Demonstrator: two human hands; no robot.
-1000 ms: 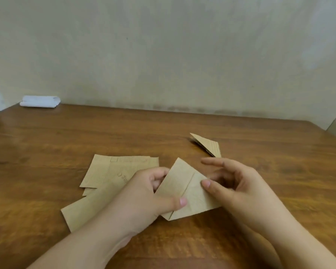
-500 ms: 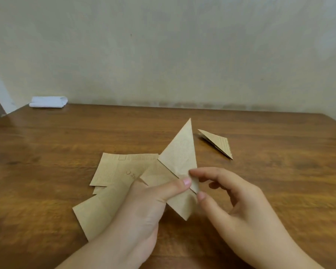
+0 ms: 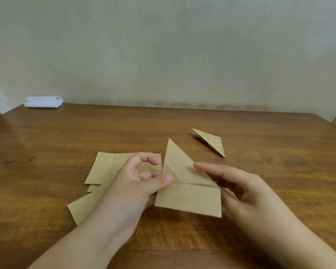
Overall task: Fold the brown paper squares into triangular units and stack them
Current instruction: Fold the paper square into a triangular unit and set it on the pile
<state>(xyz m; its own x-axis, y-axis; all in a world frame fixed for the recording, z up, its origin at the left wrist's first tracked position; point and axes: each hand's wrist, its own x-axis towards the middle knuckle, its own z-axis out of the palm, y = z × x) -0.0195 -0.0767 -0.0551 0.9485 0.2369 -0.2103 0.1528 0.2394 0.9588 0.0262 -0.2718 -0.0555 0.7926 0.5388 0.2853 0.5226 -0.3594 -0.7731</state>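
A partly folded brown paper piece is held just above the table, with a triangular flap pointing up and a rectangular part below a crease. My left hand pinches its left edge between thumb and fingers. My right hand holds its right side, forefinger stretched along the flap's slanted edge and thumb behind the right edge. A finished triangular unit lies on the table behind, to the right. Several flat brown paper squares lie under and left of my left hand.
The wooden table runs back to a pale wall. A folded white cloth sits at the far left corner. The table's right edge shows at the far right.
The held piece has turned and opened from a narrow upright triangle into a shape with a flap above a rectangular part. Both hands have shifted their hold to its left and right sides.
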